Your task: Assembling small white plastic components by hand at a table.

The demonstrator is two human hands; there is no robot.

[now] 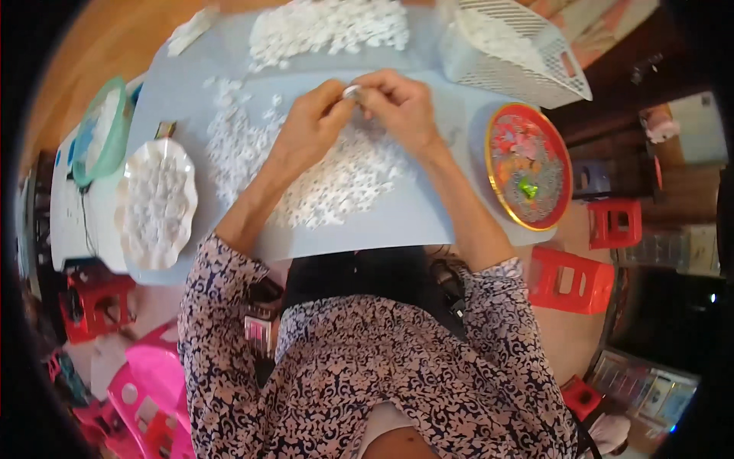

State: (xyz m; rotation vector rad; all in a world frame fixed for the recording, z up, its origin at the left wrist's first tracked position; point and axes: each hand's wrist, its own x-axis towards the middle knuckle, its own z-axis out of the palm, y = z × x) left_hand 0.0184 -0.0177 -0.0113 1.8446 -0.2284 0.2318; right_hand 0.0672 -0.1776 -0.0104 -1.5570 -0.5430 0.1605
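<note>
My left hand (317, 115) and my right hand (399, 103) meet above the table, fingers pinched together. Between their fingertips is a small white piece (352, 92), too small to name, which both hands touch. Under and around my hands, many small white pieces (329, 195) lie spread over the pale blue-grey table (413, 218). To the left stands a white scalloped dish (191, 195) filled with rounder white pieces. At the right is a red tray (566, 164) with a gold rim, holding many small grey bits and a green item.
A heap of white pieces (329, 30) lies at the far edge. A white perforated basket (520, 84) of white pieces stands far right. A green basin (115, 122) is at far left. Red stools (569, 281) and a pink chair (153, 367) stand beside the table.
</note>
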